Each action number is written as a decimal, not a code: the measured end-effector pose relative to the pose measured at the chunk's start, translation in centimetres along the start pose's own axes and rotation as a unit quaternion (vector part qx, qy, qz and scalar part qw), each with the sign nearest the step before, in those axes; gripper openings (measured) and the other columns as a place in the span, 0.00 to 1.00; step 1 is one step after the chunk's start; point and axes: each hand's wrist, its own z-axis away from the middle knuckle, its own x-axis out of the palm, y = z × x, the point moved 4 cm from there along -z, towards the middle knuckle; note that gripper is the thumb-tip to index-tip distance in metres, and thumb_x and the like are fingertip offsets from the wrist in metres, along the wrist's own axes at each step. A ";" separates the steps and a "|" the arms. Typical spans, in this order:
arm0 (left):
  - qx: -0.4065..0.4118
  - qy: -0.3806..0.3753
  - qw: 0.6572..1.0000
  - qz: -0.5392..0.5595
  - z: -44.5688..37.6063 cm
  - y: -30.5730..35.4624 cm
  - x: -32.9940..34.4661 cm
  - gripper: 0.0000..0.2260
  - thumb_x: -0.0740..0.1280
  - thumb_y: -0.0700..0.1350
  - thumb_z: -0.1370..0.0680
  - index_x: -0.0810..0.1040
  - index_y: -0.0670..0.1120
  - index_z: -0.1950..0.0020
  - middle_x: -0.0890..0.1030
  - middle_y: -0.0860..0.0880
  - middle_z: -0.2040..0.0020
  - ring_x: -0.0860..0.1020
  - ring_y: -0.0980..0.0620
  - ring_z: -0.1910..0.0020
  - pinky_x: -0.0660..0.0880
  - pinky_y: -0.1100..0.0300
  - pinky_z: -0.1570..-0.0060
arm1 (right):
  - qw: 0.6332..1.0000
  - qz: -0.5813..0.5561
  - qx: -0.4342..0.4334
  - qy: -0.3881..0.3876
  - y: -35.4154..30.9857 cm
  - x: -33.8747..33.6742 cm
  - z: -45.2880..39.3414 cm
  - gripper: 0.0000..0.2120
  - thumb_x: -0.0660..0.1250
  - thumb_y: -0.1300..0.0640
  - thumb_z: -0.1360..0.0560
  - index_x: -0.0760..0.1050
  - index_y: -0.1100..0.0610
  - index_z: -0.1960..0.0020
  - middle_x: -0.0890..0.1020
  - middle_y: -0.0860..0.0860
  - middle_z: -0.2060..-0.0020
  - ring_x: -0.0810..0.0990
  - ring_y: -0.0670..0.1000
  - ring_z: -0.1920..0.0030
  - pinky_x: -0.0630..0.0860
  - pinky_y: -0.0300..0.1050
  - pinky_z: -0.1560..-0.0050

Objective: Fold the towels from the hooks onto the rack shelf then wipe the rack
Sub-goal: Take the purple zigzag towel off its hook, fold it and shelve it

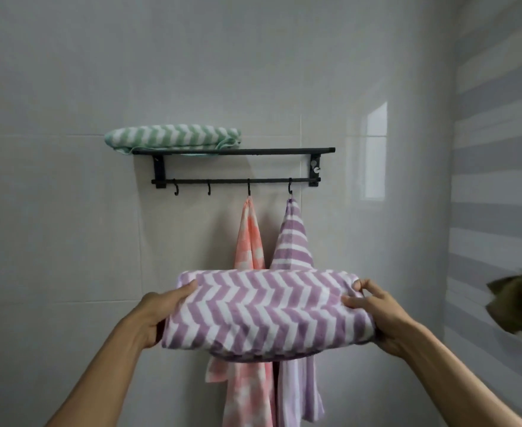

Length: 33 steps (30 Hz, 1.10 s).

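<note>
I hold a folded purple-and-white chevron towel [269, 312] flat in front of me, below the black wall rack [284, 151]. My left hand [161, 309] grips its left end and my right hand [373, 312] grips its right end. A folded green chevron towel [173, 137] lies on the left part of the rack shelf. From the hook rail [235, 181] hang a pink towel [248, 241] and a purple striped towel [292, 241], both partly hidden behind the towel I hold.
Two bare hooks [176, 190] sit at the rail's left. The wall is pale glossy tile. A side wall with grey stripes stands at right, with a brownish cloth [512, 303] hanging there.
</note>
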 end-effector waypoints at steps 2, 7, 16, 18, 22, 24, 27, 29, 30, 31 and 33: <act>0.015 0.004 1.000 -0.024 1.4 0.1 2.2 0.20 0.77 0.44 0.26 0.77 0.29 0.44 0.85 0.35 0.54 0.86 0.37 0.57 0.82 0.44 0.52 | 0.999 0.023 -0.003 -0.028 -1.2 -2.6 -0.1 0.10 0.66 0.69 0.23 0.77 0.56 0.59 0.82 0.62 0.52 0.83 0.58 0.59 0.79 0.50 0.61; 0.138 0.143 0.967 -0.157 5.3 0.7 8.8 0.11 0.63 0.45 0.18 0.76 0.38 0.42 0.82 0.38 0.45 0.81 0.41 0.51 0.78 0.48 0.45 | 0.996 0.056 0.046 -0.050 -2.9 -8.6 0.1 0.17 0.61 0.68 0.20 0.87 0.55 0.49 0.85 0.60 0.44 0.86 0.64 0.49 0.82 0.62 0.48; 0.247 0.240 0.910 -0.233 11.0 8.6 13.4 0.05 0.56 0.42 0.16 0.70 0.49 0.45 0.77 0.47 0.51 0.75 0.46 0.56 0.69 0.54 0.59 | 0.995 0.086 0.005 -0.057 -7.9 -11.5 -0.6 0.20 0.60 0.75 0.25 0.88 0.58 0.55 0.83 0.59 0.44 0.83 0.63 0.45 0.83 0.61 0.50; 0.270 0.250 0.898 -0.241 10.8 11.2 13.5 0.07 0.57 0.43 0.15 0.73 0.48 0.49 0.77 0.49 0.54 0.74 0.51 0.59 0.69 0.57 0.63 | 0.995 0.088 -0.020 -0.053 -10.1 -11.4 -1.6 0.20 0.60 0.73 0.24 0.88 0.58 0.56 0.83 0.58 0.43 0.83 0.62 0.44 0.83 0.60 0.48; 0.289 0.239 0.907 -0.189 9.5 16.2 13.3 0.09 0.61 0.47 0.16 0.78 0.49 0.53 0.80 0.49 0.57 0.77 0.49 0.58 0.72 0.56 0.59 | 0.994 0.081 -0.068 -0.029 -15.5 -10.9 -3.6 0.12 0.66 0.66 0.26 0.87 0.57 0.51 0.81 0.57 0.43 0.84 0.63 0.49 0.84 0.59 0.53; 0.310 0.208 0.916 -0.149 8.0 18.8 13.3 0.12 0.63 0.49 0.18 0.79 0.47 0.60 0.82 0.49 0.62 0.78 0.47 0.60 0.75 0.56 0.55 | 0.993 0.068 -0.090 -0.031 -18.2 -10.6 -5.0 0.12 0.69 0.62 0.28 0.85 0.57 0.47 0.82 0.59 0.43 0.85 0.64 0.51 0.84 0.59 0.56; 0.320 0.146 0.930 -0.111 6.3 22.6 13.7 0.10 0.66 0.46 0.20 0.81 0.43 0.58 0.82 0.47 0.63 0.77 0.49 0.64 0.75 0.58 0.59 | 0.990 0.042 -0.119 -0.060 -22.1 -9.8 -7.1 0.17 0.70 0.61 0.29 0.82 0.57 0.41 0.84 0.60 0.44 0.86 0.64 0.50 0.83 0.58 0.56; 0.331 0.130 0.930 -0.090 5.4 25.0 13.7 0.09 0.66 0.42 0.19 0.82 0.41 0.56 0.83 0.45 0.60 0.80 0.48 0.61 0.77 0.60 0.61 | 0.986 0.034 -0.143 -0.075 -24.5 -9.1 -8.4 0.21 0.72 0.60 0.31 0.80 0.58 0.38 0.85 0.60 0.45 0.85 0.64 0.47 0.82 0.57 0.53; 0.337 0.128 0.930 -0.077 5.1 26.0 13.6 0.08 0.66 0.41 0.19 0.82 0.42 0.56 0.84 0.45 0.58 0.81 0.47 0.60 0.78 0.60 0.61 | 0.985 0.029 -0.154 -0.079 -25.5 -8.8 -9.0 0.22 0.72 0.60 0.31 0.80 0.58 0.37 0.85 0.60 0.45 0.85 0.63 0.45 0.82 0.57 0.52; 0.345 0.127 0.927 -0.072 4.6 27.3 13.5 0.07 0.66 0.41 0.19 0.82 0.43 0.54 0.84 0.44 0.57 0.81 0.47 0.59 0.79 0.60 0.60 | 0.983 0.021 -0.163 -0.080 -26.4 -8.3 -9.8 0.21 0.70 0.61 0.30 0.80 0.57 0.37 0.85 0.59 0.44 0.84 0.62 0.44 0.83 0.56 0.52; 0.356 0.132 0.922 -0.076 3.9 29.6 13.4 0.05 0.67 0.41 0.19 0.82 0.41 0.50 0.82 0.44 0.55 0.82 0.47 0.57 0.79 0.63 0.58 | 0.981 0.012 -0.172 -0.084 -27.8 -7.6 -11.1 0.17 0.64 0.62 0.24 0.80 0.56 0.37 0.85 0.58 0.42 0.83 0.60 0.41 0.83 0.57 0.49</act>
